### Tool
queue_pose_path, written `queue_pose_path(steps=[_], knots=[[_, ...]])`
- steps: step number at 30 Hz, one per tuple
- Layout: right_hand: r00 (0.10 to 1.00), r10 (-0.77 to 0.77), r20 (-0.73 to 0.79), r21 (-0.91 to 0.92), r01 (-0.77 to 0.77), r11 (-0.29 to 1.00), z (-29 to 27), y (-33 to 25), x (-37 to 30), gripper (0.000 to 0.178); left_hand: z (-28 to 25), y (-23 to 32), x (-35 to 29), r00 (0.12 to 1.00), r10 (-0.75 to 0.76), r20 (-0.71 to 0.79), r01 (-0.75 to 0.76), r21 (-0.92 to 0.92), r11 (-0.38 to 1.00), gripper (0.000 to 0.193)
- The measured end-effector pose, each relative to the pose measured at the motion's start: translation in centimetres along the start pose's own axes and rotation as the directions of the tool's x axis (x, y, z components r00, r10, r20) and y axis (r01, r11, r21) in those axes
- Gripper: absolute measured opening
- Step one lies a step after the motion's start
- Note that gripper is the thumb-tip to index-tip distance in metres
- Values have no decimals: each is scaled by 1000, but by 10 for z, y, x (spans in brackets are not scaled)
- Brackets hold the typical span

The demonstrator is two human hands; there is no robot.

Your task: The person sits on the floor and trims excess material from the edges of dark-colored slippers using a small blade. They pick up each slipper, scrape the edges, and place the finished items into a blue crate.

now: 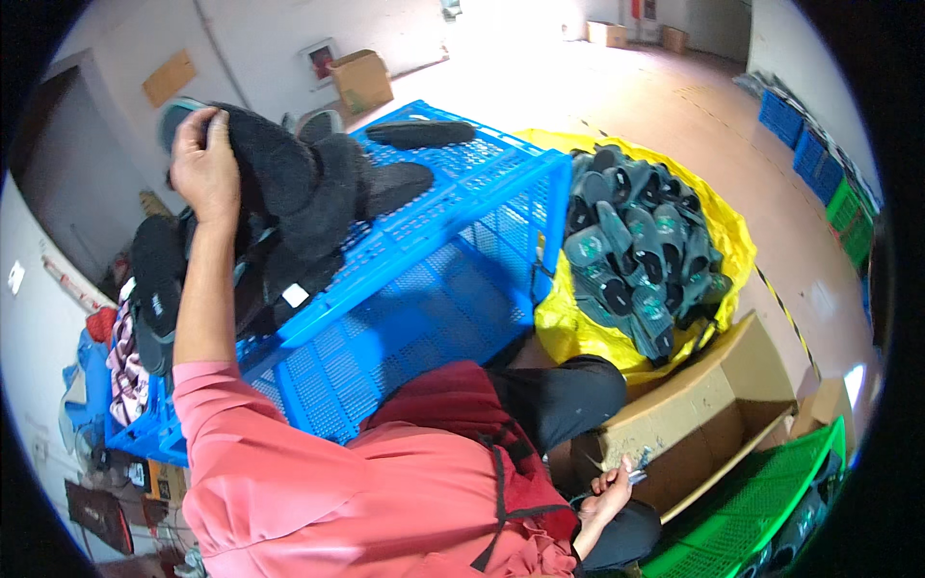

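Observation:
My left hand is raised at the upper left, thumb and fingers closed on the edge of a black fuzzy slipper. More black slippers lie heaped below it on a blue plastic crate, which rests on its side. One dark sole lies apart at the crate's far end. Low on the right, my right hand is closed around a small silvery tool; its exact kind is hard to make out. That hand is beside an open cardboard box.
A yellow sack full of grey-green slippers stands right of the crate. A green crate sits at the lower right. Blue crates line the right wall, and a cardboard carton stands by the far wall.

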State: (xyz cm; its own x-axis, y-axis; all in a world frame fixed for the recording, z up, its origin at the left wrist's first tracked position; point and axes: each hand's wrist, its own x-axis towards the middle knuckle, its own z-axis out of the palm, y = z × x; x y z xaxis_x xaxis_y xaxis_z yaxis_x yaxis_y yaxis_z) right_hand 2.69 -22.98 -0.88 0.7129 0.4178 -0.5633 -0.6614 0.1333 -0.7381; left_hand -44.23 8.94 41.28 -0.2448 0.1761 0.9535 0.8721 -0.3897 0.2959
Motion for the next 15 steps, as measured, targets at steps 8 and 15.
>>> queue_pose_path(steps=[8, 15], knots=[[972, -63, 225, 79, 46, 996, 16, -7, -24, 18, 9, 182, -113, 924, 368, 105, -308, -366, 878, 11], [860, -203, 468, 162, 142, 977, 15, -5, -29, 41, 72, 278, -300, 758, 399, 516, 206, -769, 605, 19]])
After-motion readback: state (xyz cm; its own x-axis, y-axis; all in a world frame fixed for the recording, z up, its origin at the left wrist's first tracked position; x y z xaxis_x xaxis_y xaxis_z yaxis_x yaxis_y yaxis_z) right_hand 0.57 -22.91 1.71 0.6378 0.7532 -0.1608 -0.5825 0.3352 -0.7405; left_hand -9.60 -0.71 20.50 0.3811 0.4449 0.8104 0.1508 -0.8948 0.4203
